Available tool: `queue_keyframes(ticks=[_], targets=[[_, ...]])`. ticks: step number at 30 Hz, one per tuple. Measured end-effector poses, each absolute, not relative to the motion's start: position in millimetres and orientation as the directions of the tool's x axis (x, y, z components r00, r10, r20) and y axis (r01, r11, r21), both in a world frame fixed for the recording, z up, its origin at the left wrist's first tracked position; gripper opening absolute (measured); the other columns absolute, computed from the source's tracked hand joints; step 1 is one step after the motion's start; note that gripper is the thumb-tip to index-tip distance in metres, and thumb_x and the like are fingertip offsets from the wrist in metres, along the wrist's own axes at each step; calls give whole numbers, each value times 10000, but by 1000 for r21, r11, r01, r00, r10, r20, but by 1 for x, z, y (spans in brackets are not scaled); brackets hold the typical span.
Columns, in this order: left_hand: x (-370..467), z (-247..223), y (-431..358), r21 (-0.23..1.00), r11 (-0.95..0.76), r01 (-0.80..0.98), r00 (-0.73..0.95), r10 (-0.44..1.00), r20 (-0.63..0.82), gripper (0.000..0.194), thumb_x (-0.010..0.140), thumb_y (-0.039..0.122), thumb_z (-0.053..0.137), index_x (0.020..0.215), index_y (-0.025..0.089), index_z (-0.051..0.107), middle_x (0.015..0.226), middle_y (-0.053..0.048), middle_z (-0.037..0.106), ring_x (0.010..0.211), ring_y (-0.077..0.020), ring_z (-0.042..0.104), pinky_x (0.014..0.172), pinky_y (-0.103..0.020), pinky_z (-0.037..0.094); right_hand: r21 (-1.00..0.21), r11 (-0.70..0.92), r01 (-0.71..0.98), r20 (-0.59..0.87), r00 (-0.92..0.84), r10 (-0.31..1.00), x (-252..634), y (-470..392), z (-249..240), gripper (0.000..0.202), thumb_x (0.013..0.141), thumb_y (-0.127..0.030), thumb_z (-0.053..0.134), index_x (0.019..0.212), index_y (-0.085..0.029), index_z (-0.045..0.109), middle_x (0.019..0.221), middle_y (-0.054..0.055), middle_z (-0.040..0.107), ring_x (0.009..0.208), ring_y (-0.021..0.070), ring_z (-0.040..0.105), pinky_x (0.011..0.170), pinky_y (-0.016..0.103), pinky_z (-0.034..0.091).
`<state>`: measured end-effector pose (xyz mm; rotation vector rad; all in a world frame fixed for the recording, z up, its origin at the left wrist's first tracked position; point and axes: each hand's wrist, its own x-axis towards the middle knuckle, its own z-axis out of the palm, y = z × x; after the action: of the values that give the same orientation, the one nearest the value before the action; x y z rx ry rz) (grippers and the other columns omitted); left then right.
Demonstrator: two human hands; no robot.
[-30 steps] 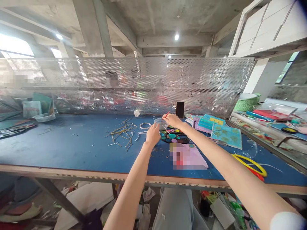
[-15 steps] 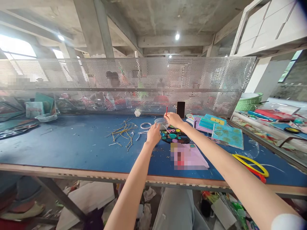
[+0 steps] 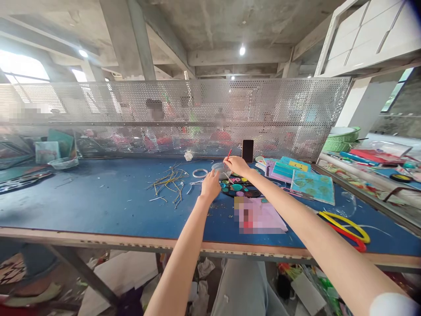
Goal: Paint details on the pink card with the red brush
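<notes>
Red paintbrush [image 3: 229, 153], pinched in your right hand [image 3: 237, 165], slants steeply, top rightward, at the clear bowl [image 3: 223, 174] on the bench [image 3: 108, 193]; your left hand [image 3: 211, 184] meets the bowl's left side, grip unclear.

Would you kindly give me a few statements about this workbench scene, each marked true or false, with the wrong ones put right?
1. The right hand holds a thin red stick. True.
2. The left hand holds the dark-screened phone. False: the phone stands upright near the perforated panel; the left hand is at a small clear container.
3. The black palette lies farther back than the pinkish-purple piece. True.
4. The loose yellowish strands lie to the right of the palette. False: they lie to its left, beyond the left hand.
5. The yellow loop lies toward the right end of the table. True.
</notes>
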<state>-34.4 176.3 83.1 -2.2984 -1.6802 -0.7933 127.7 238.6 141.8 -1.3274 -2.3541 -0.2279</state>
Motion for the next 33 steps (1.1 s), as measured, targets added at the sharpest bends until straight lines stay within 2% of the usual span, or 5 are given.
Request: queue_keyframes(ticks=[12, 22, 27, 33], targets=[[-36, 83, 175, 154, -352, 923, 224, 818, 530, 405, 909, 381, 566, 1269, 199, 526, 1346, -99, 520, 1179, -229, 548, 987, -465, 503, -42, 490, 871, 473, -415, 777, 124, 233, 150, 305, 935, -369, 555, 1171, -179, 590, 1209, 88, 608, 1036, 192, 616, 896, 412, 541], [-35, 85, 175, 142, -351, 926, 227, 814, 535, 410, 908, 381, 567, 1272, 197, 523, 1348, -101, 518, 1183, -232, 546, 988, -470, 502, -65, 574, 816, 428, -497, 755, 119, 242, 145, 333, 927, -370, 569, 1190, -166, 575, 1196, 85, 610, 1025, 197, 622, 877, 416, 548], [-36, 87, 173, 143, -353, 925, 232, 820, 523, 409, 907, 383, 569, 1267, 192, 526, 1334, -99, 527, 1173, -230, 552, 983, -467, 504, -39, 624, 781, 401, -560, 726, 124, 240, 147, 334, 925, -366, 573, 1193, -167, 575, 1215, 88, 603, 1052, 205, 614, 895, 428, 541], [-36, 86, 175, 162, -353, 921, 226, 827, 515, 411, 909, 383, 565, 1276, 202, 522, 1354, -100, 514, 1188, -232, 543, 994, -470, 498, -44, 519, 854, 408, -459, 790, 127, 238, 152, 316, 933, -369, 559, 1184, -179, 583, 1222, 91, 601, 1047, 197, 612, 900, 417, 539]])
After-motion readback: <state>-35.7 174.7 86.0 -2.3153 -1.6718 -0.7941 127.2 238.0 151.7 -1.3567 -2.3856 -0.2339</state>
